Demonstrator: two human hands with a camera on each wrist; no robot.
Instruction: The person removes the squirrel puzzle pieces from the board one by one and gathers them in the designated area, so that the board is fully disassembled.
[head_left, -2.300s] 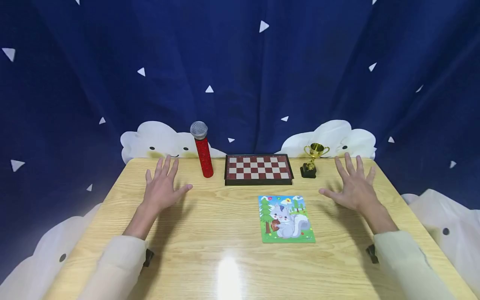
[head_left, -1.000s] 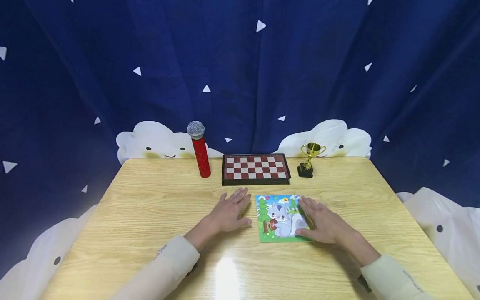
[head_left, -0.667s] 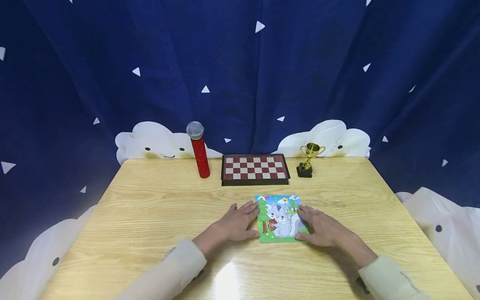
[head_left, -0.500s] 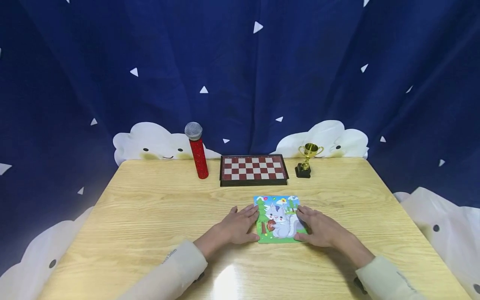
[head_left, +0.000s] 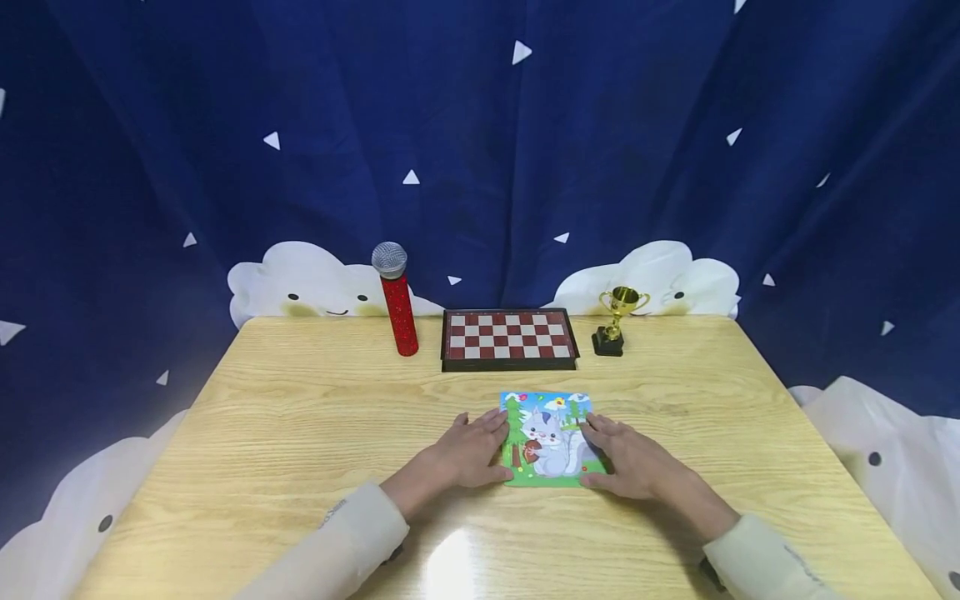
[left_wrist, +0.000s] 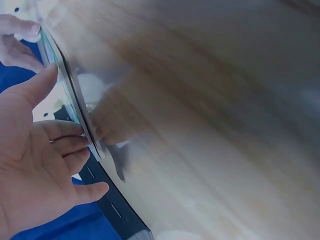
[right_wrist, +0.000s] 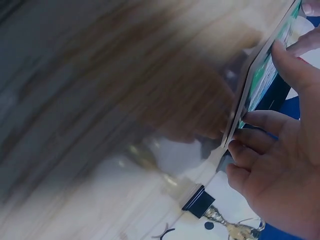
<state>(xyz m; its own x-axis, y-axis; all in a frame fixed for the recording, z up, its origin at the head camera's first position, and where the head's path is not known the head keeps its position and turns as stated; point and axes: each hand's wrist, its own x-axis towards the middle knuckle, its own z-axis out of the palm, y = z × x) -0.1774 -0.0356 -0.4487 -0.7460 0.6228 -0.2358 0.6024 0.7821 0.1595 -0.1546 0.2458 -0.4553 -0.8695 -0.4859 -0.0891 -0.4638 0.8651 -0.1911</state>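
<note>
A thin square picture board (head_left: 551,454), printed with a grey squirrel and an acorn, lies flat on the wooden table between the two hands. My left hand (head_left: 468,454) has its fingers and thumb along the board's left edge. On the opposite side, my right hand (head_left: 626,458) touches the right edge with fingertips and thumb, covering a bit of the print. Both wrist views show the fingers fairly straight and spread against the board's thin grey edge, and neither hand curls round it.
Behind the board, a red-and-white chessboard box (head_left: 510,337) sits near the table's far edge. A red microphone (head_left: 401,312) stands to its left and a small gold trophy cup (head_left: 618,317) to its right. A blue curtain (head_left: 480,150) hangs behind.
Both hands have come in from the sides of the table to the board's two edges. Over the last half second the board has shifted slightly left, the hands moving with it.
</note>
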